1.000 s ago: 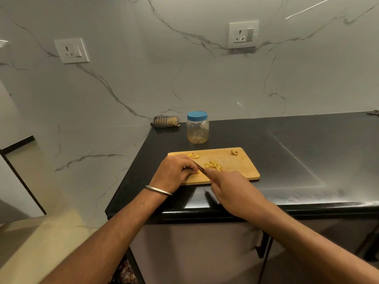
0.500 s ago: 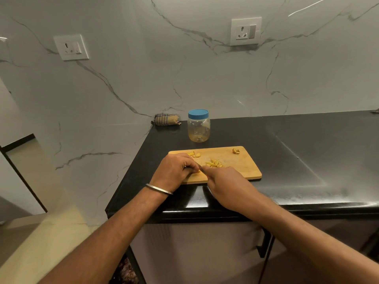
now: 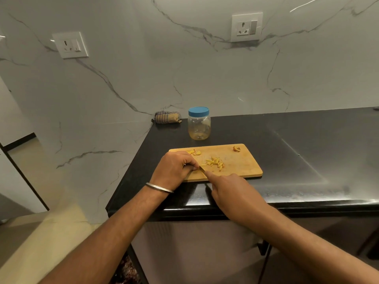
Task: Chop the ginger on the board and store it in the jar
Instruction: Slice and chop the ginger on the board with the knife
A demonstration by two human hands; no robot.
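Note:
A wooden cutting board [image 3: 242, 165] lies on the black counter. On it sits a pile of yellow ginger strips [image 3: 215, 162], two slices [image 3: 195, 152] near its far left edge and a small scrap [image 3: 236, 148] at its far right. My left hand [image 3: 174, 170] rests curled on the board's near left, pinching a ginger piece that its fingers hide. My right hand [image 3: 233, 193] grips a knife [image 3: 202, 169] with the index finger along the blade; the tip meets my left fingertips. A clear jar [image 3: 199, 126] with a blue lid stands shut behind the board.
A rolled striped cloth [image 3: 167, 117] lies against the marble wall at the counter's back left corner. The black counter [image 3: 307, 152] stretches to the right of the board. Its left edge drops off beside my left forearm. Two wall sockets [image 3: 246, 27] sit above.
The view has shifted slightly. My right hand and the knife have made small moves at the same spot beside my left fingertips. Board, ginger pile and jar stay put.

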